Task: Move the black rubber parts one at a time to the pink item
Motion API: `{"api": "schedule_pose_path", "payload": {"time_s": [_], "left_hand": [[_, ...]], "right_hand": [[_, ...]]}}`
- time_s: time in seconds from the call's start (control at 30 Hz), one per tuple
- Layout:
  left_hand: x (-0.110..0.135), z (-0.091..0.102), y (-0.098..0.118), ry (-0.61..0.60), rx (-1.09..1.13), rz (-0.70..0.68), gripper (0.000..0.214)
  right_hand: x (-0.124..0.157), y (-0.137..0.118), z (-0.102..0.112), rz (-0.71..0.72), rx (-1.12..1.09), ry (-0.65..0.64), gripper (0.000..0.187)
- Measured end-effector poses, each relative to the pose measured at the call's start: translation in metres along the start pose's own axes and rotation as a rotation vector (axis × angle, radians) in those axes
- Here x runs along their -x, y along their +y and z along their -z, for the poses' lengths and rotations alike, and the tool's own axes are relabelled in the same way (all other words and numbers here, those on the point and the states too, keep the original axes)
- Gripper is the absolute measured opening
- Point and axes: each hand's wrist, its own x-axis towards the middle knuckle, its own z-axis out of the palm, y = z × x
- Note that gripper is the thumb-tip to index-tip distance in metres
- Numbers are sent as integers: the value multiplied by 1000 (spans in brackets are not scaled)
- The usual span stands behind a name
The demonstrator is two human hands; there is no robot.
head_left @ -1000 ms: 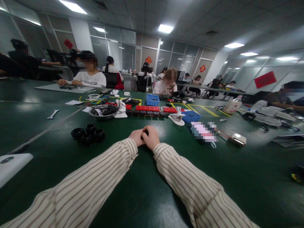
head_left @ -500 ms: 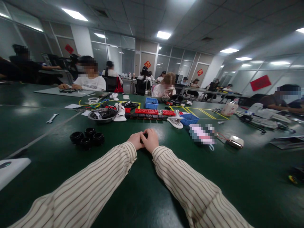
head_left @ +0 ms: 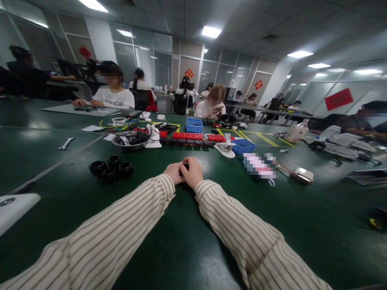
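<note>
At the middle of the green table, my left hand and my right hand meet with their fingers curled. Between them a bit of a small black object shows; the fingers cover most of it, so its kind cannot be told. Both hands are closed around it, low over the tabletop. To their left stands a cluster of several glossy black round pieces, cup-like in shape, touching none of my fingers.
Beyond my hands are a metal bowl of cables, a red power strip, white clamps and blue bins. A wrench lies left. At right are a pixelated pouch and a shiny case. Other people sit farther off.
The camera view has tilted and shifted slightly, so the table things appear a little higher. Both hands stay together around the black object.
</note>
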Motion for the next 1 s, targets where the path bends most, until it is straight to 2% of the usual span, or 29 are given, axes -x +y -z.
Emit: {"api": "schedule_pose_path", "payload": {"time_s": [0.2, 0.43, 0.7, 1.0], "left_hand": [[1, 2, 2, 10, 5, 22, 38], [1, 2, 2, 12, 5, 13, 36], [-1, 0, 0, -9, -3, -16, 48], [1, 2, 2, 7, 14, 0, 51]], "right_hand": [[0, 0, 1, -69, 56, 14, 14], [-1, 0, 2, -33, 25, -9, 10], [-1, 1, 0, 41, -29, -34, 5], [0, -2, 3, -3, -18, 4, 8]]}}
